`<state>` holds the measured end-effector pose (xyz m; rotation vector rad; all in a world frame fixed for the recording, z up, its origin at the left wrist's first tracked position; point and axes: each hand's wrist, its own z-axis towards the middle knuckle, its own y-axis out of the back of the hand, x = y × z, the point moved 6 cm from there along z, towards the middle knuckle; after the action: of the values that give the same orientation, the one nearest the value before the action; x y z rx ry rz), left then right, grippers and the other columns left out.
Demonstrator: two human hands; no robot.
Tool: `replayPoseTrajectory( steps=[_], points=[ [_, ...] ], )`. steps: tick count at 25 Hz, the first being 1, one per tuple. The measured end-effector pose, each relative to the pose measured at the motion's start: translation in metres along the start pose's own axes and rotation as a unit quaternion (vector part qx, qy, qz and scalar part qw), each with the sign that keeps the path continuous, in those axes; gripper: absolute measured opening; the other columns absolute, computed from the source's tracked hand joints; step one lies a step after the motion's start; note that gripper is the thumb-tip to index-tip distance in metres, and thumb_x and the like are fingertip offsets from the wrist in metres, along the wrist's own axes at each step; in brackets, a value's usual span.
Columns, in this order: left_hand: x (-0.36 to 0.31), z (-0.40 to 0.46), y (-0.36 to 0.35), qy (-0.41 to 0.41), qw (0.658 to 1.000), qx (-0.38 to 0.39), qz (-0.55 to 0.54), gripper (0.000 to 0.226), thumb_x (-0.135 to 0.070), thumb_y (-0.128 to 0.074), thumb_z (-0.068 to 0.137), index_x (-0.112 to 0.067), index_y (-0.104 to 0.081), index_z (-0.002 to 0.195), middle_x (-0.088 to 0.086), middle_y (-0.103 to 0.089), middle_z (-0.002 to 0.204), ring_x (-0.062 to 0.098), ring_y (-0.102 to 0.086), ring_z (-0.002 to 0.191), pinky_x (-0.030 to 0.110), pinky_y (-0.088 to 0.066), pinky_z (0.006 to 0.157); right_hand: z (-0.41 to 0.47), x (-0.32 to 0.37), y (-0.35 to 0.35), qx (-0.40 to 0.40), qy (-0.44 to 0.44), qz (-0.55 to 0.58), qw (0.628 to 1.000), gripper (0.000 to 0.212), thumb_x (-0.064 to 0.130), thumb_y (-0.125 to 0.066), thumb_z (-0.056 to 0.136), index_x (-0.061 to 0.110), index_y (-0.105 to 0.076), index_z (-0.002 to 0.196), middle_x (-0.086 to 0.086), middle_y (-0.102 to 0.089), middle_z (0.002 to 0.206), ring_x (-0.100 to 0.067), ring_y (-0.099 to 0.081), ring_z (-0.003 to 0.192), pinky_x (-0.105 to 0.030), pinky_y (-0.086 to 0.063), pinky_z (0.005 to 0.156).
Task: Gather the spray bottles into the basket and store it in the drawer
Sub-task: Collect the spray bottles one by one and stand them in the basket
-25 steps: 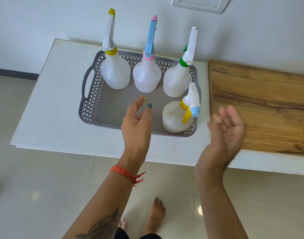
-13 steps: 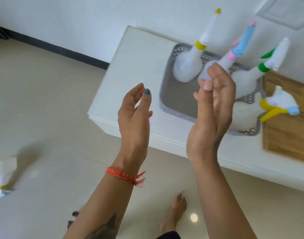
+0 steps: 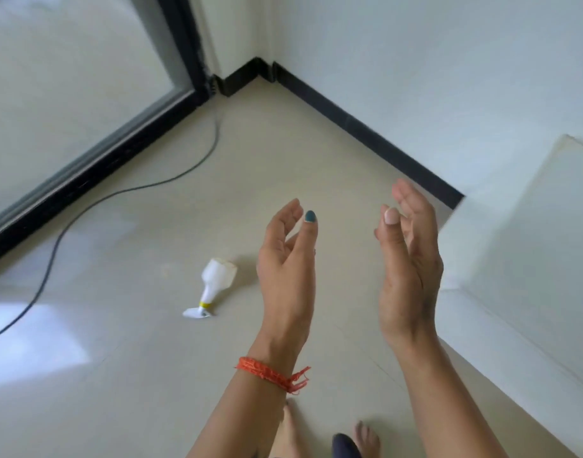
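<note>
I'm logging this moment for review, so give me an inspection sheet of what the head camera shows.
Surface: pale tiled floor, glossy, with a bright reflection at left.
Job's things: one spray bottle lying on its side on the floor; basket not in view.
Clutter: nothing seen.
Grippers: left hand and right hand raised, open, empty.
Cables: dark cable trailing across the floor.
Surroundings: white counter edge at right, black skirting, glass door.

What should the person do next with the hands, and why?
Probably reach the left hand down to the spray bottle and pick it up. The bottle lies on its side on the floor, to the left of the hands, outside any basket. Both the left hand and the right hand are open and hold nothing, and the left is the nearer one.
</note>
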<state>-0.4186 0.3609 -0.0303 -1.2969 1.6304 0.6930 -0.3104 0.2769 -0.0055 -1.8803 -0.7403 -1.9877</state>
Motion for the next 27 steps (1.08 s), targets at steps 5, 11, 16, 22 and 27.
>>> replayPoseTrajectory(
  steps=[5,11,16,22,27],
  points=[
    [0.048,0.057,0.109,0.093,0.985,-0.131,-0.065,0.031,-0.028,-0.053,0.094,-0.026,-0.053,0.124,-0.003,-0.055,0.130,0.015,-0.055,0.118,0.031,-0.051,0.091,0.005,-0.048,-0.135,0.153,-0.036,-0.044,0.987,0.050,0.048,-0.044,0.086,0.032,-0.043,0.133,0.020,-0.046,0.134,0.013,-0.045,0.115,-0.003,-0.038,0.087],
    [0.191,0.135,0.202,0.242,0.921,-0.259,-0.159,0.037,-0.030,-0.052,0.094,-0.021,-0.046,0.129,-0.001,-0.052,0.128,0.019,-0.056,0.113,0.037,-0.050,0.092,0.009,-0.184,-0.280,0.299,-0.062,-0.116,0.945,0.048,0.052,-0.051,0.082,0.038,-0.045,0.127,0.018,-0.049,0.131,0.000,-0.049,0.117,-0.026,-0.042,0.096],
    [0.313,0.195,0.225,0.356,0.838,-0.313,-0.270,0.044,-0.036,-0.054,0.091,-0.020,-0.045,0.131,0.006,-0.042,0.139,0.026,-0.053,0.113,0.043,-0.051,0.089,0.007,-0.326,-0.355,0.398,-0.032,-0.248,0.883,0.050,0.046,-0.057,0.086,0.024,-0.048,0.130,0.005,-0.050,0.137,-0.016,-0.043,0.126,-0.033,-0.036,0.104],
    [0.389,0.234,0.227,0.388,0.785,-0.318,-0.363,0.043,-0.043,-0.057,0.089,-0.023,-0.039,0.123,0.007,-0.037,0.144,0.033,-0.049,0.122,0.053,-0.051,0.090,0.004,-0.440,-0.378,0.466,-0.067,-0.374,0.799,0.063,0.050,-0.060,0.080,0.033,-0.037,0.137,-0.003,-0.036,0.147,-0.024,-0.030,0.135,-0.038,-0.031,0.107],
    [0.395,0.242,0.216,0.351,0.783,-0.283,-0.428,0.042,-0.044,-0.050,0.092,-0.012,-0.047,0.120,0.004,-0.050,0.132,0.033,-0.051,0.121,0.054,-0.045,0.099,0.005,-0.448,-0.367,0.475,-0.122,-0.314,0.813,0.059,0.046,-0.067,0.076,0.037,-0.041,0.128,-0.003,-0.047,0.132,-0.021,-0.048,0.117,-0.027,-0.037,0.090]
  ],
)
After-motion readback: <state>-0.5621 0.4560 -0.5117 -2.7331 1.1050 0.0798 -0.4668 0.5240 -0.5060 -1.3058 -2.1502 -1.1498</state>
